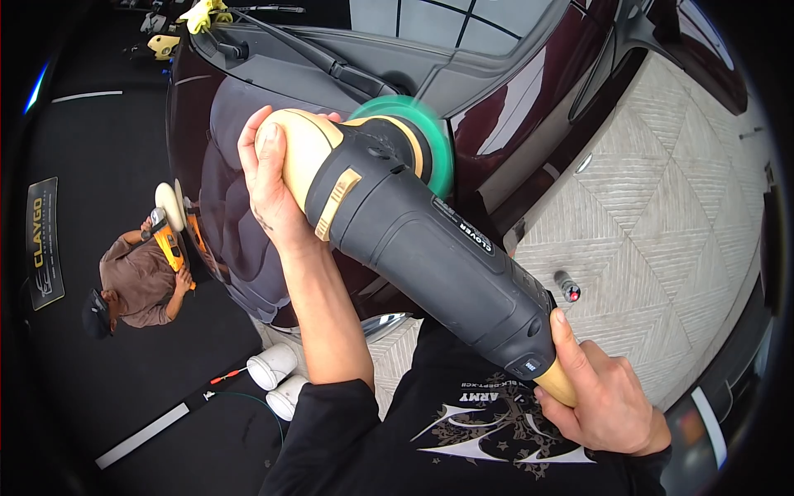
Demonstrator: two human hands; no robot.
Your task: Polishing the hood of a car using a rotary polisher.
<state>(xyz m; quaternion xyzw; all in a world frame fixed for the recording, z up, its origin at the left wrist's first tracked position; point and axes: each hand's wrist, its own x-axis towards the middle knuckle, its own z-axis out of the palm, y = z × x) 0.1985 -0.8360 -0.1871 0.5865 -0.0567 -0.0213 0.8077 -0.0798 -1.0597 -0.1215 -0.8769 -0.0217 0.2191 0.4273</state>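
Observation:
A black and tan car polisher (428, 254) lies slantwise across the view, gripped in both hands. My left hand (273, 180) wraps around its tan front head, and my right hand (611, 387) grips the tan rear handle. At the far end, the green foam pad (441, 164) looks blurred at its rim. It rests at or just above the glossy dark maroon car body (347, 276), near the base of the windshield; the contact itself is hidden. Dull smears of residue (248, 204) cover part of the hood left of my left hand.
A wiper arm (310, 53) runs along the cowl beyond the pad. Across the hood, a person (136, 279) holds a yellow polisher (166, 239) with a pale pad. Two white buckets (273, 366) and a small bottle (566, 286) stand on the floor. A yellow cloth (200, 15) hangs top left.

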